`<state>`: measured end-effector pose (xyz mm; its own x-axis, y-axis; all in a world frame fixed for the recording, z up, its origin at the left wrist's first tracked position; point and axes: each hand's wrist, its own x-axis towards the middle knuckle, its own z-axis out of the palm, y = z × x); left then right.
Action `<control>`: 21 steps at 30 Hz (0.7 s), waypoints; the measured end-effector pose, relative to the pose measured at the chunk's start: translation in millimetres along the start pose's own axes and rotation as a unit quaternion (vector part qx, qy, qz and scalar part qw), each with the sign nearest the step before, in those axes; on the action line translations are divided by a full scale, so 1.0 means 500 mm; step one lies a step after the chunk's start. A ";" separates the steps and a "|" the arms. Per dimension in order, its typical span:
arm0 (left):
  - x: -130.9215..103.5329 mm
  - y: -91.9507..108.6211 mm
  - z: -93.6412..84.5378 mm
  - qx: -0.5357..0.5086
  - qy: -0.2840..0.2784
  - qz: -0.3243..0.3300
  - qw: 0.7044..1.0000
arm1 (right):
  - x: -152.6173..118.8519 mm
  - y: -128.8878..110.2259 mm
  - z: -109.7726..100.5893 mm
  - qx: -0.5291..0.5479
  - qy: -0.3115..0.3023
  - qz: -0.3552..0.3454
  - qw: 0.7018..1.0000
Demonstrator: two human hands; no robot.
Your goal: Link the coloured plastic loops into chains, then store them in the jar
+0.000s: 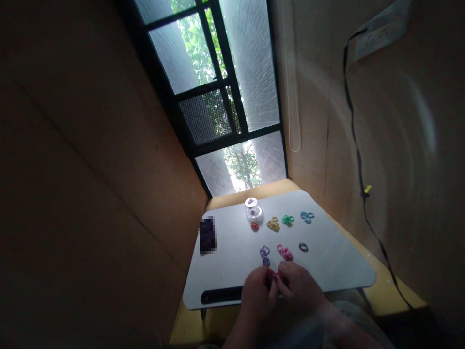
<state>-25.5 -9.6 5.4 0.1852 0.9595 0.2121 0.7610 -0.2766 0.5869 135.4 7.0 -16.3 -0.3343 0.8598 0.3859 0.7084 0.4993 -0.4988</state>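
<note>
Because it looks small, left hand (256, 293) and right hand (300, 285) pinch a pink band (275, 275) above the white table's (227, 261) near edge

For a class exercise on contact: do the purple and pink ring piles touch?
Apart; the head view shows white tabletop between the purple rings and pink rings.

left hand (258, 292), right hand (301, 285) pinching pink item (275, 275)

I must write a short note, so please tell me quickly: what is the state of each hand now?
Left hand: fingers closed, pinching a small pink item.
Right hand: fingers closed, pinching at the same small pink item.
</note>
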 end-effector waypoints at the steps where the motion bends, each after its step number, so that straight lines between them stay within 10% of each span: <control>1: 0.000 -0.001 0.001 0.000 0.001 0.000 1.000 | 0.000 0.000 0.001 -0.002 0.000 0.001 1.000; 21: -0.007 -0.009 -0.002 -0.016 0.014 0.005 1.000 | -0.002 0.001 0.008 -0.023 0.023 -0.013 0.999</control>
<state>-30.0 -11.5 2.7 0.1755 0.9550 0.2392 0.7391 -0.2883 0.6088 133.5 6.9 -19.8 -0.3250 0.8400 0.4345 0.7277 0.5156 -0.4524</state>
